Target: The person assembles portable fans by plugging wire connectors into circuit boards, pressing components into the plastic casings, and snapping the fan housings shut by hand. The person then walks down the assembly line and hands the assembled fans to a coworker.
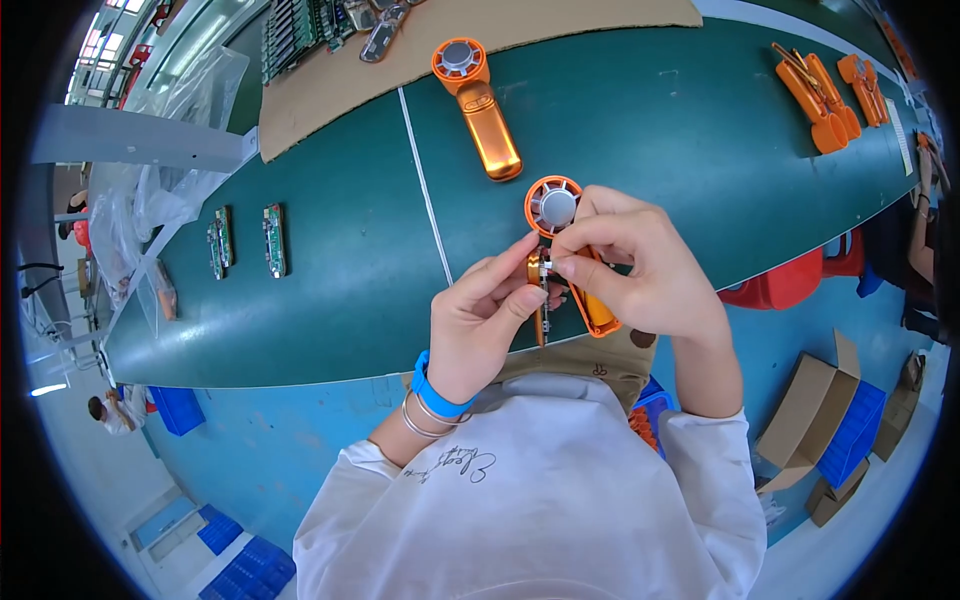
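Between the thumb and fingers of my left hand (472,325) a narrow circuit board (544,312) with a copper-coloured part stands on edge. My right hand (640,265) is closed in a pinch on a small white connector (547,267) at the board's upper end. Just beyond and under the right hand lies an orange handheld fan (555,207) with a round grey grille; its handle looks opened, showing a yellow-orange inside. The right fingers hide part of that handle. Farther off, a second orange fan (490,130) with a shiny handle lies whole on the table.
Two narrow circuit boards (274,240) lie on the green table (340,310) at left. Orange fan shells (822,105) lie at far right. Cardboard (560,15) at the back carries stacked boards (300,35). A metal post (150,137) and plastic bags (180,190) stand left.
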Demonstrator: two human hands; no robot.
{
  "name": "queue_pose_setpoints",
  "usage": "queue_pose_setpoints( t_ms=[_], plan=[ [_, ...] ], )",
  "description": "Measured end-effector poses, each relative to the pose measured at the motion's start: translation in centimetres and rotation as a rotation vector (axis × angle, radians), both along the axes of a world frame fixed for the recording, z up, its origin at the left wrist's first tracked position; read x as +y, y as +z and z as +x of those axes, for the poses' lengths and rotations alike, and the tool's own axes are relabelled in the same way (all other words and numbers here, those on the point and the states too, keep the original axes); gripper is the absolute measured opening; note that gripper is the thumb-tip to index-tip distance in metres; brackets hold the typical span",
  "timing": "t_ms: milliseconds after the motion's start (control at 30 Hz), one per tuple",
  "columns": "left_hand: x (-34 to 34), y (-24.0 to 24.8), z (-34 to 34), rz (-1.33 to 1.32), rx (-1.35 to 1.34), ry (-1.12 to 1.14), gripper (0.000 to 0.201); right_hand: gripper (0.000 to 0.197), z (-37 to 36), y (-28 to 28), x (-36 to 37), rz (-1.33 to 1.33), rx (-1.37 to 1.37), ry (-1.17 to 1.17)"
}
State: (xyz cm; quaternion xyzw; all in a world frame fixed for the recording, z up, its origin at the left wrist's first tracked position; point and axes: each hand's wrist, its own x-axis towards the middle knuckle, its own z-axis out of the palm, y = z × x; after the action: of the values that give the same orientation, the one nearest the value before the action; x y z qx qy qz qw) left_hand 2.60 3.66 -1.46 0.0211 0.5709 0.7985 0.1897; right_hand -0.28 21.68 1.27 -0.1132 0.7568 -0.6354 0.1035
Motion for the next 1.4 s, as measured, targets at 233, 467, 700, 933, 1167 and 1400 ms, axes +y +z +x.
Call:
queue_pose_setpoints(
  t_ms=[233,467,700,933,1167,1400],
  plan=[
    [0.2,0.1,0.1,-0.059,0.021,0.005,0.041,0.007,-0.2,0.1,0.3,0.037,0.013,0.03],
    [0.0,0.1,-0.1,-0.197,0.137,0.004,0.04,0.007,-0.3,0.5,0.2,0.063,0.012,0.032],
    [-0.1,0.1,-0.3,-0.374,0.246,-0.006,0.038,0.003,0.1,0.1,-0.3,0.076,0.081,-0.02],
    [0.0,0.2,-0.2,-0.1,0.081,-0.036,0.04,0.003,-0.1,1.1,-0.1,0.07,-0.045,-0.004],
    [0.0,0.3,-0.2,-0.202,0.254,-0.014,0.039,0.003,0.7,1.5,-0.6,0.209,0.092,-0.048],
    [-0.2,0.2,-0.3,-0.197,0.204,-0.057,0.039,0.003,0.2,0.7,-0.3,0.083,0.006,-0.028]
  ],
)
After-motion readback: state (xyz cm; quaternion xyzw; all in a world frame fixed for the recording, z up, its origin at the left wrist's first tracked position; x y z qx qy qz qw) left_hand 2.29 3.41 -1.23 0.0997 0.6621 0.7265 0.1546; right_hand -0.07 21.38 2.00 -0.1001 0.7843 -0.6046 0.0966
